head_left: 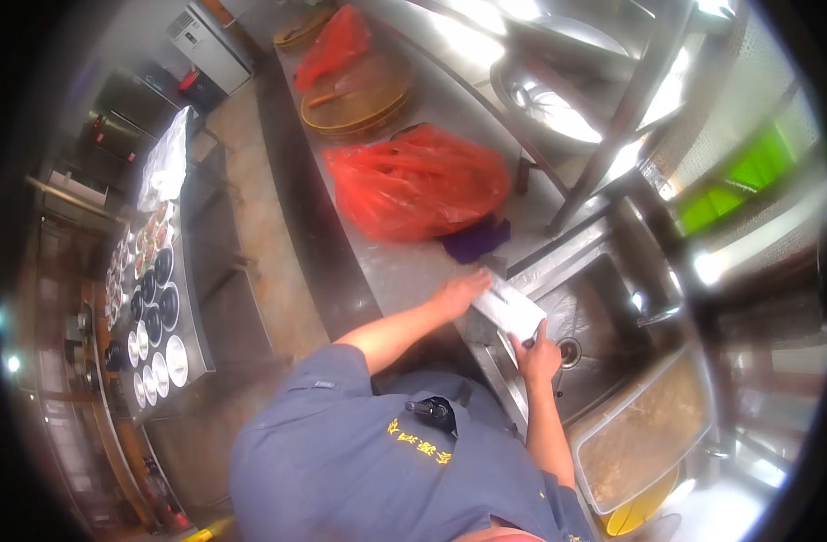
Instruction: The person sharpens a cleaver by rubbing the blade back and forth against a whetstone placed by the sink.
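A white rectangular slab-like piece [509, 310] is held at the near edge of the metal sink [603, 289]; its exact kind is hard to make out. My left hand [465, 293] grips its left end. At the lower right end, the thumb and fingers of my right hand [539, 358] hold it, with the index finger stretched along the edge. Just beyond my left hand lie a dark purple cloth [477, 240] and a full red plastic bag [418, 183] on the steel counter.
A clear tub with brownish contents [644, 434] stands right of my right arm. Farther along the counter sits a round woven basket [357, 99] with another red bag [337, 45]. Across the aisle, a table bears several bowls [168, 307]. Metal racking [612, 117] rises at the right.
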Demonstrator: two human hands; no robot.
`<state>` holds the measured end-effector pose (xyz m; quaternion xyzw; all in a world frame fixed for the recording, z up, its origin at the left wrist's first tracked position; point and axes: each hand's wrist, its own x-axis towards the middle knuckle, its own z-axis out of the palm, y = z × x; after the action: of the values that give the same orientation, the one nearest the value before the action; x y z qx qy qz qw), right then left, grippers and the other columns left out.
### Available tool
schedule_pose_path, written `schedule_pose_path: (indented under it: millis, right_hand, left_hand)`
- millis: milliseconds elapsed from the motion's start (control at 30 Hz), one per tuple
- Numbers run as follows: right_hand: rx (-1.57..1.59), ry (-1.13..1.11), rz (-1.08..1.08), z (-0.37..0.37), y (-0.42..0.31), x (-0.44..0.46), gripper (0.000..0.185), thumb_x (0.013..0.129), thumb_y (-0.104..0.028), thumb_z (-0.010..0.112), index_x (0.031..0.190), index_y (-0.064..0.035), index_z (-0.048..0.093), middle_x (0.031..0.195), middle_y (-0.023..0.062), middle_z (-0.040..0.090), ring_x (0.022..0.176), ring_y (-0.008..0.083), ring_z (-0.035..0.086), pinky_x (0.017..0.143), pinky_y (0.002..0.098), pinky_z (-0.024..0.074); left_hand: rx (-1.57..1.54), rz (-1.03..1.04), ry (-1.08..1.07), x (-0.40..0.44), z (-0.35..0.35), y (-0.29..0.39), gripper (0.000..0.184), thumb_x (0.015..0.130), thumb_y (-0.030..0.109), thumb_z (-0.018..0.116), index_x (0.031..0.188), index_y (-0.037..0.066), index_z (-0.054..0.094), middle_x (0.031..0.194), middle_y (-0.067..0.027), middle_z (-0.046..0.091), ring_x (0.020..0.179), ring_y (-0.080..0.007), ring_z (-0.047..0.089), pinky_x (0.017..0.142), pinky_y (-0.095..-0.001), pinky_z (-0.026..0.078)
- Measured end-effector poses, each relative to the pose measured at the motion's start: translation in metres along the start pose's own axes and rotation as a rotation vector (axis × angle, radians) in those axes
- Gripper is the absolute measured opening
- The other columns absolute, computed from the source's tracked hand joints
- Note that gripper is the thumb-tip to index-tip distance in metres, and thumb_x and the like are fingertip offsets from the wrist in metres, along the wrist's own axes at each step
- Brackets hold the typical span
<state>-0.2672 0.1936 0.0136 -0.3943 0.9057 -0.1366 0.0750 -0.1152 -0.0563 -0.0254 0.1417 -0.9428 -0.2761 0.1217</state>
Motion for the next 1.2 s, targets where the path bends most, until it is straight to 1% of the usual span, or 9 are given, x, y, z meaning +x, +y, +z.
schedule_pose_path:
  millis: [200, 333, 433, 600, 700, 833, 933, 1033, 1200]
  right_hand:
    - [-0.007, -0.09, 0.027, 0.003, 0.015, -0.07, 0.099, 0.076, -0.07, 0.079, 0.145, -0.0017, 0.057, 0.065, 0.0154, 0.067, 0.058, 0.0353, 0.068, 0.056, 0.0494, 0.0528]
    - [0.005, 0.005, -0.121, 0.027, 0.017, 0.025, 0.102, 0.076, -0.075, 0.075, 0.145, -0.0026, 0.057, 0.069, 0.0177, 0.068, 0.058, 0.0359, 0.067, 0.054, 0.0491, 0.0514]
    - [-0.082, 0.05, -0.276, 0.021, 0.01, 0.049, 0.105, 0.077, -0.077, 0.072, 0.148, -0.0034, 0.053, 0.069, 0.0172, 0.068, 0.061, 0.0344, 0.068, 0.054, 0.0492, 0.0515]
    - [-0.016, -0.143, -0.426, 0.02, -0.007, -0.003, 0.115, 0.07, -0.083, 0.072, 0.153, -0.0068, 0.049, 0.065, 0.0152, 0.067, 0.056, 0.0317, 0.068, 0.056, 0.0478, 0.0557]
    - [-0.002, -0.167, -0.52, 0.035, -0.021, 0.05, 0.115, 0.068, -0.084, 0.072, 0.153, -0.0102, 0.05, 0.068, 0.0133, 0.069, 0.058, 0.0323, 0.069, 0.058, 0.0452, 0.0568]
    - [-0.082, -0.196, -0.486, 0.005, -0.053, 0.095, 0.104, 0.073, -0.082, 0.071, 0.15, -0.014, 0.056, 0.072, 0.0098, 0.071, 0.071, 0.0311, 0.07, 0.065, 0.0458, 0.0545]
    - [-0.055, -0.199, -0.51, 0.001, -0.036, 0.051, 0.104, 0.073, -0.082, 0.071, 0.148, -0.0112, 0.058, 0.066, 0.0046, 0.069, 0.062, 0.0295, 0.068, 0.063, 0.0421, 0.0541]
    - [-0.023, -0.194, -0.486, 0.0, -0.026, 0.012, 0.103, 0.073, -0.082, 0.071, 0.148, -0.012, 0.057, 0.068, 0.0054, 0.07, 0.059, 0.0295, 0.068, 0.061, 0.0421, 0.0545]
    - [0.014, -0.1, -0.34, 0.015, -0.038, 0.076, 0.104, 0.073, -0.082, 0.071, 0.149, -0.0128, 0.057, 0.071, 0.0101, 0.071, 0.063, 0.03, 0.07, 0.064, 0.0442, 0.0557]
  left_hand:
    - [-0.027, 0.007, -0.04, -0.061, 0.01, 0.029, 0.047, 0.096, 0.006, 0.048, 0.141, 0.003, 0.062, 0.149, -0.0189, 0.058, 0.144, -0.0355, 0.049, 0.121, -0.0439, 0.041]
    - [0.063, 0.156, 0.269, -0.019, 0.031, -0.041, 0.044, 0.095, 0.007, 0.05, 0.135, 0.0, 0.065, 0.145, -0.0221, 0.06, 0.14, -0.0367, 0.053, 0.118, -0.0448, 0.044]
    - [0.162, -0.126, 0.152, -0.024, -0.011, -0.002, 0.043, 0.091, 0.006, 0.053, 0.131, -0.003, 0.066, 0.143, -0.0224, 0.061, 0.136, -0.0387, 0.057, 0.114, -0.0462, 0.047]
    - [0.299, -0.24, 0.063, -0.122, -0.029, 0.046, 0.045, 0.088, 0.005, 0.055, 0.132, -0.003, 0.064, 0.142, -0.021, 0.062, 0.137, -0.0354, 0.056, 0.113, -0.0448, 0.047]
    - [0.292, -0.355, 0.086, -0.119, -0.036, 0.038, 0.052, 0.081, -0.004, 0.055, 0.133, -0.004, 0.063, 0.141, -0.024, 0.061, 0.135, -0.04, 0.058, 0.11, -0.0468, 0.051]
    - [0.327, -0.376, 0.124, -0.094, -0.037, 0.021, 0.057, 0.078, -0.008, 0.057, 0.134, -0.006, 0.061, 0.143, -0.0262, 0.059, 0.136, -0.04, 0.056, 0.11, -0.0473, 0.05]
    - [0.335, -0.344, 0.066, -0.119, -0.04, 0.056, 0.058, 0.078, -0.007, 0.057, 0.135, -0.006, 0.06, 0.144, -0.0263, 0.059, 0.136, -0.0389, 0.056, 0.111, -0.0465, 0.049]
    - [0.303, -0.295, 0.033, -0.134, -0.035, 0.059, 0.058, 0.077, -0.008, 0.057, 0.135, -0.007, 0.06, 0.144, -0.0267, 0.059, 0.136, -0.0391, 0.056, 0.11, -0.0464, 0.049]
    - [0.247, -0.224, 0.094, -0.07, -0.043, 0.008, 0.059, 0.074, -0.013, 0.055, 0.132, -0.005, 0.062, 0.141, -0.0253, 0.061, 0.134, -0.044, 0.056, 0.109, -0.0482, 0.049]
